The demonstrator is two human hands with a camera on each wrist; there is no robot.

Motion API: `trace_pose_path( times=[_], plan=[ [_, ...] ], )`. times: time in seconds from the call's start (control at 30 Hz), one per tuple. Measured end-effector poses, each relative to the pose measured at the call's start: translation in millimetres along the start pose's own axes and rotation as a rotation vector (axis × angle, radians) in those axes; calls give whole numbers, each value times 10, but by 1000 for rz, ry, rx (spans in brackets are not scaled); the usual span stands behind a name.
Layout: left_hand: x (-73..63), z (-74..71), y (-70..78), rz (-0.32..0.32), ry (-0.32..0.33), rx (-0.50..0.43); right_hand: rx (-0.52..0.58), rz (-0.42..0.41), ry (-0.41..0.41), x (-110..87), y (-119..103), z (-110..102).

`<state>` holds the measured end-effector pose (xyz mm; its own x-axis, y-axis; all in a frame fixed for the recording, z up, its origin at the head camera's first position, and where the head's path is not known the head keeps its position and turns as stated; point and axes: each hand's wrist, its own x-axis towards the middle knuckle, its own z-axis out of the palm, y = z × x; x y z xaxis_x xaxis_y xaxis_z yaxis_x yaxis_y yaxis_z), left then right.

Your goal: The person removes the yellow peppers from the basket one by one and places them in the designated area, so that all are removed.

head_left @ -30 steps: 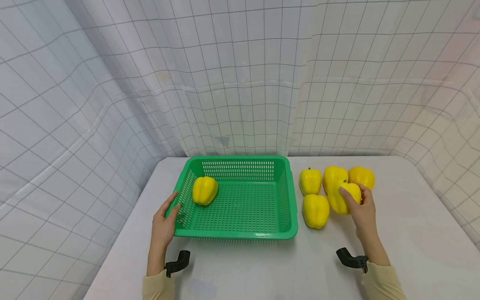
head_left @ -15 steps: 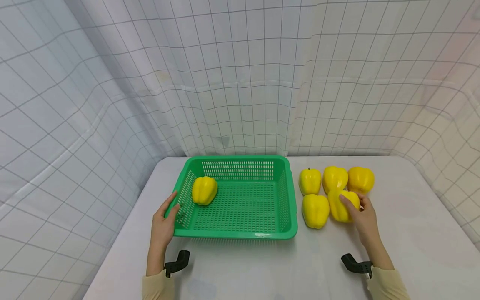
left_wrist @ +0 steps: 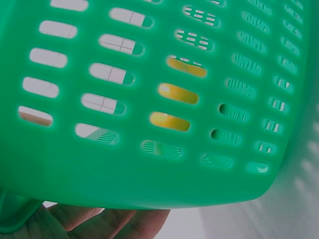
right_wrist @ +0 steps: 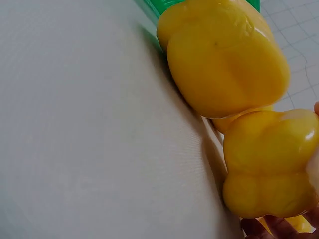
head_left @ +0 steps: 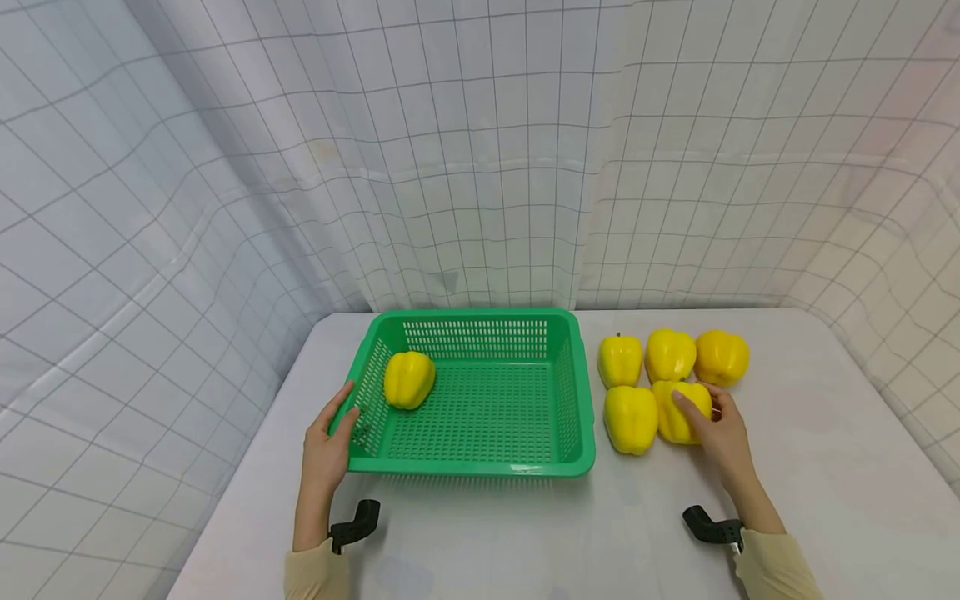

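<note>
A green slotted plastic basket stands at the middle of the table, with one yellow bell pepper in its left part. My left hand holds the basket's left rim; in the left wrist view its fingers show below the slotted wall. To the right of the basket, my right hand grips a yellow bell pepper between thumb and fingers. That pepper sits low, beside another yellow bell pepper. In the right wrist view the gripped pepper appears close to the table surface.
Behind the gripped pepper, more yellow bell peppers stand in a back row, one at the far right and one with its stem up. A white table lies beneath, and a grid-lined white curtain surrounds it.
My right hand has brought the gripped pepper down toward me, then slightly left, beside the front pepper; the back row now shows more fully. The left hand and basket have stayed put.
</note>
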<state>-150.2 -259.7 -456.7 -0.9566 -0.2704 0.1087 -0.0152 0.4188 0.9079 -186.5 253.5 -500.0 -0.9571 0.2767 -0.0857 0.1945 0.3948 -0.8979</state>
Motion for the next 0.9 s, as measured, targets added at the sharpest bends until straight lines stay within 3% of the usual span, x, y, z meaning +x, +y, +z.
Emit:
trace_pose_path(
  times=[0.27,0.53,0.9],
  plan=[
    [-7,0,31,9,-7,-11,1,4,4,24,19,10],
    [8,0,-5,1,1,-3,-43,21,-45,36,25,40],
    [4,-3,-8,0,-5,-7,-37,26,-22,6,21,67]
  ],
)
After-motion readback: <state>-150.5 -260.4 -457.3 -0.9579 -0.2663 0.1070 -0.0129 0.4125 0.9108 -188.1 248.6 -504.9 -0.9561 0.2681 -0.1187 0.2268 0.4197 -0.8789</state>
